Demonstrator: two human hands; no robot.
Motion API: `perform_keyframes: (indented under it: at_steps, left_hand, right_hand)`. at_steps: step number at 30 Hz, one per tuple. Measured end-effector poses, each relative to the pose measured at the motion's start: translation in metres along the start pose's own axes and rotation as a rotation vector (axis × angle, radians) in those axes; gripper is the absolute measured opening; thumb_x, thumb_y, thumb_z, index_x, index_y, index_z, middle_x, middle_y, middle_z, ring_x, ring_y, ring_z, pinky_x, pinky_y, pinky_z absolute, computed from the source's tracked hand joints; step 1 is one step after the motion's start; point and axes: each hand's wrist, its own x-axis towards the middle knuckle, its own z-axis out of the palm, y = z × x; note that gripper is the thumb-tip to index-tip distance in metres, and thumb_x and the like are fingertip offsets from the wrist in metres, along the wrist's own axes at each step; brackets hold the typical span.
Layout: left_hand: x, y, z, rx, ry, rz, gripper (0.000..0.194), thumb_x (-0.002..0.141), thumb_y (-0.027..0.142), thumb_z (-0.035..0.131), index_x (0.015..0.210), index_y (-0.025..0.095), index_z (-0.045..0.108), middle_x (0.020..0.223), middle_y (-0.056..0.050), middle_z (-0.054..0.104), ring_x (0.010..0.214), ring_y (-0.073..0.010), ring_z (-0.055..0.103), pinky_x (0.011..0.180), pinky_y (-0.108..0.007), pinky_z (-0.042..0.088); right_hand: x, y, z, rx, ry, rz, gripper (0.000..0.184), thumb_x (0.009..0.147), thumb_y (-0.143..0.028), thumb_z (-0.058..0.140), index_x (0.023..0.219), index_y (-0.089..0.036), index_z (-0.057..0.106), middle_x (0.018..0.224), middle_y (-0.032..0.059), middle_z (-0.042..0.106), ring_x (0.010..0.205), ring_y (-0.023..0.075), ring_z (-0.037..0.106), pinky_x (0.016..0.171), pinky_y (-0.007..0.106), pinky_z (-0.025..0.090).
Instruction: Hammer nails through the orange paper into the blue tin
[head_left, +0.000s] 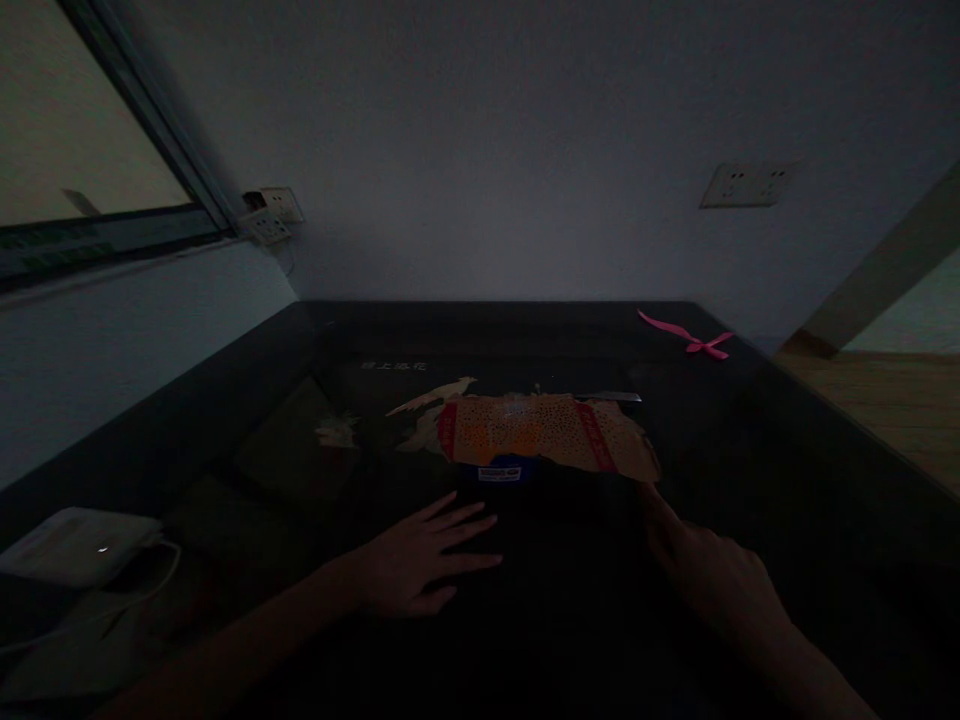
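A tan-orange bag [540, 425] with a dotted pattern and two red bands lies on the dark table. Under its front edge a blue label [506, 471] shows, with a white printed patch on it. My right hand [701, 560] is at the bag's near right corner, with thumb and finger closed on it. On the left, my left hand [424, 560] is spread flat with its fingers apart, just short of the bag and holding nothing. The picture is dark, so the right fingertips are hard to make out.
A pink ribbon [701, 345] lies at the table's far right. A flat silver strip [619, 396] sits behind the bag. At left are a crumpled clear wrapper [337, 433] and a white box-like device [82, 545] with a cable. Walls border the back and left.
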Motion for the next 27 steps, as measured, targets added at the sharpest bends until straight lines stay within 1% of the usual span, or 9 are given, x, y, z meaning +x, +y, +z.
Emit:
perform_keyframes:
  at_steps: [4, 6, 10, 15, 19, 22, 24, 25, 27]
  left_hand:
    - [0.041, 0.019, 0.0, -0.012, -0.015, 0.054, 0.066, 0.087, 0.024, 0.05, 0.147, 0.036, 0.025, 0.159, -0.002, 0.012, 0.145, -0.0281, 0.014, 0.117, -0.055, 0.011]
    - [0.06, 0.027, 0.001, -0.016, 0.004, 0.078, 0.061, 0.09, 0.026, 0.047, 0.146, 0.036, 0.027, 0.158, -0.002, 0.015, 0.145, -0.0261, 0.013, 0.117, -0.053, 0.012]
    - [0.087, 0.036, 0.005, -0.016, 0.039, 0.057, 0.059, 0.09, 0.03, 0.046, 0.146, 0.035, 0.028, 0.158, -0.004, 0.017, 0.146, -0.0256, 0.011, 0.116, -0.053, 0.014]
    - [0.094, 0.035, 0.011, -0.01, 0.085, -0.013, 0.059, 0.09, 0.028, 0.046, 0.146, 0.031, 0.028, 0.158, -0.006, 0.019, 0.145, -0.0268, 0.013, 0.116, -0.055, 0.015]
    - [0.087, 0.037, 0.01, 0.008, 0.095, 0.037, 0.06, 0.09, 0.03, 0.046, 0.147, 0.027, 0.028, 0.156, -0.01, 0.022, 0.145, -0.0273, 0.017, 0.116, -0.054, 0.016]
    - [0.08, 0.043, -0.005, 0.052, 0.144, 0.134, 0.058, 0.09, 0.027, 0.046, 0.145, 0.025, 0.03, 0.155, -0.011, 0.026, 0.143, -0.0246, 0.023, 0.117, -0.048, 0.018]
    - [0.077, 0.042, -0.023, 0.1, 0.225, 0.152, 0.057, 0.09, 0.024, 0.046, 0.145, 0.026, 0.031, 0.153, -0.01, 0.032, 0.141, -0.0235, 0.028, 0.118, -0.047, 0.018]
    - [0.075, 0.039, -0.035, 0.126, 0.285, 0.134, 0.057, 0.09, 0.024, 0.046, 0.144, 0.027, 0.031, 0.151, -0.009, 0.035, 0.14, -0.0237, 0.03, 0.117, -0.048, 0.018]
    - [0.075, 0.027, -0.059, 0.171, 0.373, 0.013, 0.057, 0.092, 0.027, 0.047, 0.145, 0.029, 0.028, 0.151, -0.008, 0.036, 0.139, -0.0243, 0.032, 0.117, -0.05, 0.018]
  right_hand:
    - [-0.001, 0.0, 0.0, 0.006, 0.003, -0.011, 0.054, 0.097, -0.026, 0.031, 0.15, -0.02, 0.028, 0.09, 0.0116, 0.078, 0.074, 0.0323, 0.074, 0.059, 0.042, 0.054]
    - [-0.001, 0.0, -0.002, 0.009, -0.001, -0.016, 0.054, 0.097, -0.026, 0.03, 0.151, -0.019, 0.025, 0.091, 0.0123, 0.078, 0.076, 0.0324, 0.074, 0.06, 0.042, 0.054]
    - [-0.003, -0.002, -0.005, 0.006, -0.007, -0.012, 0.054, 0.097, -0.025, 0.03, 0.151, -0.016, 0.027, 0.09, 0.0141, 0.078, 0.077, 0.034, 0.074, 0.061, 0.043, 0.053]
    - [-0.002, -0.002, -0.006, 0.013, -0.019, -0.007, 0.053, 0.098, -0.026, 0.031, 0.151, -0.019, 0.026, 0.09, 0.0125, 0.078, 0.076, 0.0318, 0.075, 0.061, 0.04, 0.052]
    - [-0.002, -0.002, -0.007, 0.013, -0.035, -0.011, 0.053, 0.098, -0.025, 0.029, 0.151, -0.017, 0.026, 0.092, 0.0131, 0.078, 0.078, 0.032, 0.074, 0.061, 0.04, 0.052]
    - [-0.002, -0.002, -0.007, 0.018, -0.041, -0.01, 0.053, 0.098, -0.024, 0.029, 0.15, -0.016, 0.026, 0.094, 0.0136, 0.078, 0.081, 0.0331, 0.074, 0.062, 0.042, 0.052]
    - [-0.002, -0.002, -0.007, 0.026, -0.044, -0.012, 0.053, 0.098, -0.025, 0.029, 0.151, -0.017, 0.026, 0.094, 0.0129, 0.078, 0.08, 0.0325, 0.074, 0.061, 0.041, 0.052]
    - [-0.002, -0.001, -0.007, 0.026, -0.044, -0.013, 0.053, 0.098, -0.025, 0.03, 0.151, -0.018, 0.025, 0.094, 0.0127, 0.078, 0.079, 0.0323, 0.074, 0.061, 0.041, 0.052]
    - [-0.002, -0.001, -0.007, 0.021, -0.039, -0.014, 0.054, 0.098, -0.026, 0.03, 0.151, -0.019, 0.025, 0.091, 0.0125, 0.078, 0.077, 0.0323, 0.074, 0.06, 0.04, 0.052]
